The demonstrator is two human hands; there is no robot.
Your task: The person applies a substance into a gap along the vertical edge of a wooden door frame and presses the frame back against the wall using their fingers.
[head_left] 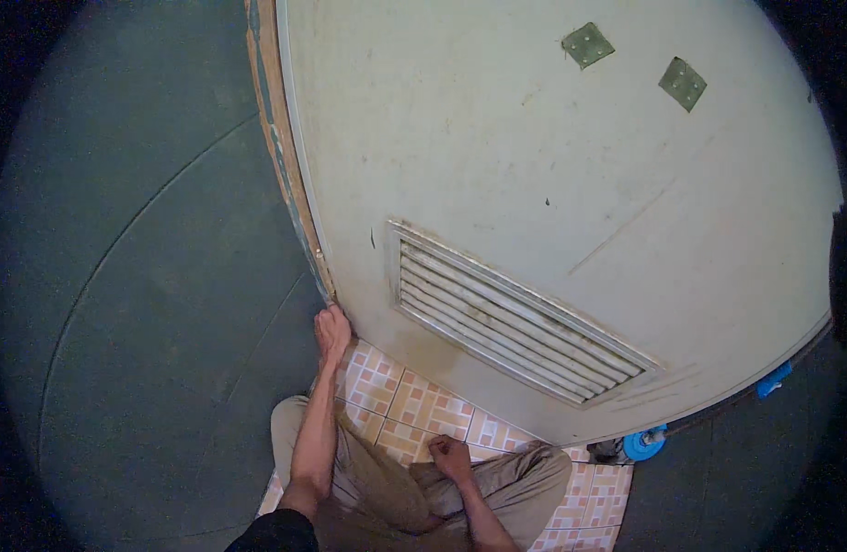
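My left hand is closed at the foot of a narrow wooden door frame strip, with chipped paint along it. It is pressed near the lower left corner of a pale, stained door; anything inside its fingers is hidden. Over my lap, my right hand is curled, apart from the door, and its palm does not show. A slatted vent is set low in the door.
Dark green-grey wall lies to the left. Patterned orange and white floor tiles run beneath my crossed legs. By the door's lower right corner are a round blue object and a smaller blue piece. Two green patches mark the upper door.
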